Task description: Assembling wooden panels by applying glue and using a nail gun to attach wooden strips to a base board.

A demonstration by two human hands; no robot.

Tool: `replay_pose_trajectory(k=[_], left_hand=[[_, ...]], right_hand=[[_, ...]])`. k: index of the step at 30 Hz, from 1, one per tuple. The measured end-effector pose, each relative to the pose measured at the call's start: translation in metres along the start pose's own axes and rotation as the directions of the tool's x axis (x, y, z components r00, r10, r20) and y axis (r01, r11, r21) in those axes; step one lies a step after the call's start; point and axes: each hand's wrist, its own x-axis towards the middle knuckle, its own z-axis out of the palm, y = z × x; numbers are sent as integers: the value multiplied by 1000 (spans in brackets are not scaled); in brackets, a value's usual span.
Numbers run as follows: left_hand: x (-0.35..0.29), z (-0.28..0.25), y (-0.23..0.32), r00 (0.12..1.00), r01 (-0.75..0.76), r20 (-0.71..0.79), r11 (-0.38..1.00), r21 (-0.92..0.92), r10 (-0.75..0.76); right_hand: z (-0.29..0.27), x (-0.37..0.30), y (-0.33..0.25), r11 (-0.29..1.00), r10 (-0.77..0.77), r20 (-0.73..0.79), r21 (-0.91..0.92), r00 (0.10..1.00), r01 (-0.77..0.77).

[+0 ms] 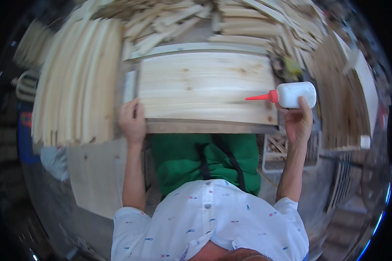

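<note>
A pale wooden board (204, 89) with several knots lies flat in front of me, its long side facing me. My right hand (297, 122) grips a white squeeze glue bottle (296, 95) at the board's right end. The bottle lies on its side in the air, and its long red nozzle points left over the board. Curled fingers of my left hand (133, 119) rest at the board's near left corner. What is inside that hand, if anything, is hidden.
Stacked wooden planks (78, 82) stand at the left, and a tall pile of boards (342, 91) stands at the right. Loose wood strips (170, 26) heap up behind. A plastic crate (268, 165) with wood scraps sits below right. A yellow-green object (292, 67) lies beside the board.
</note>
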Motion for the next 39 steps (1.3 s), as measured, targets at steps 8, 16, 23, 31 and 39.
replay_pose_trajectory(k=[8,16,23,31,39], left_hand=[[-2,-61,-50,990,77,-125,986,148,-59],[-2,-89,-80,967,162,-216,979,124,-133],[-22,-90,-91,967,178,-206,975,131,-148],[-33,-21,-68,982,134,-125,990,-47,-139],[-52,49,-5,978,208,45,914,-348,-205]], right_hand=[[48,-18,-39,985,58,184,151,981,-86],[46,-36,-64,988,59,371,112,927,-107],[38,-33,-46,884,170,427,331,888,-329],[-6,-50,-54,562,378,565,491,734,-666],[56,-83,-64,626,132,759,435,637,-648]])
